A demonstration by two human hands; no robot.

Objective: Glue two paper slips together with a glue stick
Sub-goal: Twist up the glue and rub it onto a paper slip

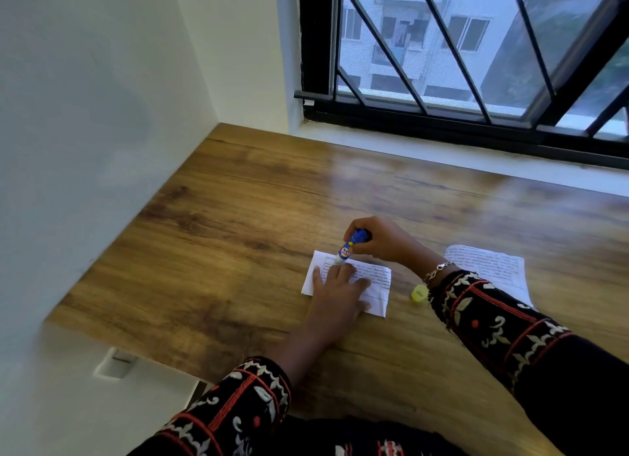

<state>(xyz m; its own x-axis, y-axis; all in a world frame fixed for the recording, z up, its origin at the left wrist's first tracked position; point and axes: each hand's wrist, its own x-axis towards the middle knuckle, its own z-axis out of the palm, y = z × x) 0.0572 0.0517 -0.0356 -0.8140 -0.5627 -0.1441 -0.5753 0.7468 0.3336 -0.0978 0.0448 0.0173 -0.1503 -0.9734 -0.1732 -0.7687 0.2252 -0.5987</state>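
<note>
wooden table (238, 217): our flat left hand (337, 295) pins the slip (381, 285), right hand (381, 239) grips the glue stick (347, 249) (dragging hard beside the left hand could crumple the paper).

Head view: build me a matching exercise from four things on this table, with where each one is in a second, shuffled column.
Things
1. glue stick
2. cap
3. left hand
4. far slip

Places
A. lying on the table, furthest right of the four
B. flat on the near slip, pressing it down
C. gripped by the right hand, tip on the near slip
D. loose on the table, between the two slips

Pairs: 1-C, 2-D, 3-B, 4-A
</note>
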